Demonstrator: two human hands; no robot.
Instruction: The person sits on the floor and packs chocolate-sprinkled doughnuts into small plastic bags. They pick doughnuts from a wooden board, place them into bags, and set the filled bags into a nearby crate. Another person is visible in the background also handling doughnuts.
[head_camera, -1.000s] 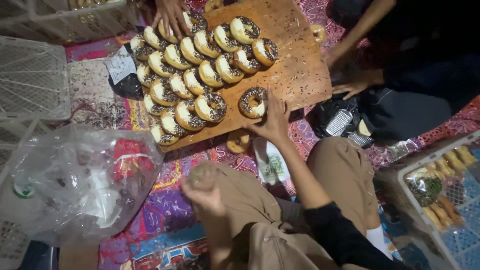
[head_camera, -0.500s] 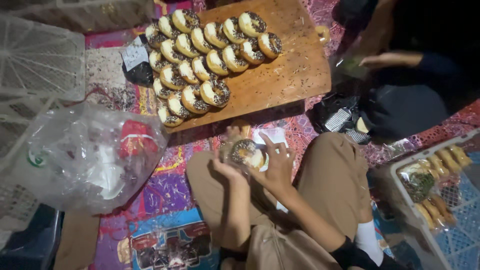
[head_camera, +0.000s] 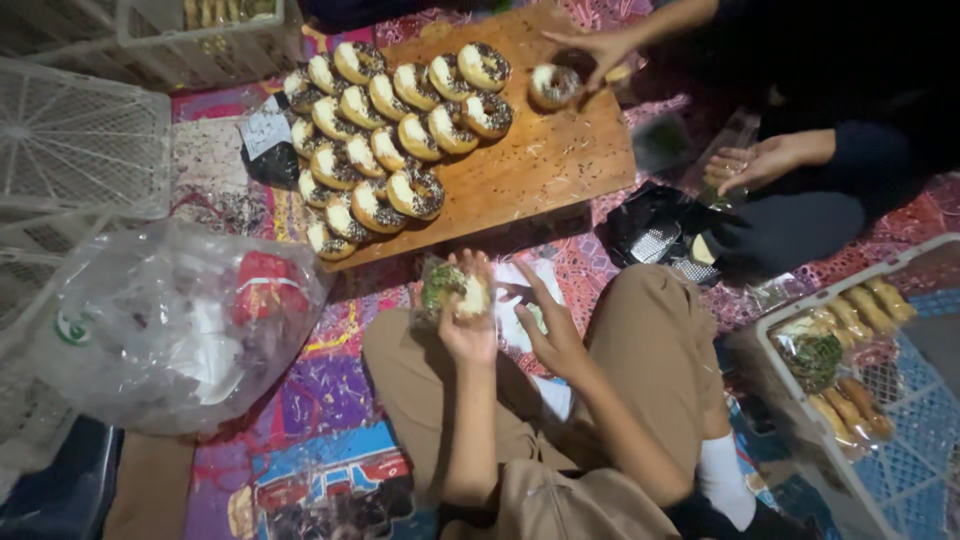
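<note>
The doughnut (head_camera: 455, 290), sprinkled and partly inside a thin clear wrapper, sits at the frame centre, gripped by the left hand (head_camera: 468, 318). The right hand (head_camera: 550, 330) is spread open just beside it. Above, a wooden board (head_camera: 560, 160) carries rows of round glazed doughnuts (head_camera: 390, 125). Another person's hand (head_camera: 600, 50) pinches one doughnut at the upper right.

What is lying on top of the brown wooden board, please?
Rows of ring doughnuts with white icing and dark sprinkles lie on the brown wooden board, loose sprinkles scattered around. Another person's hand touches one doughnut. The wood beneath the doughnuts is covered.
</note>
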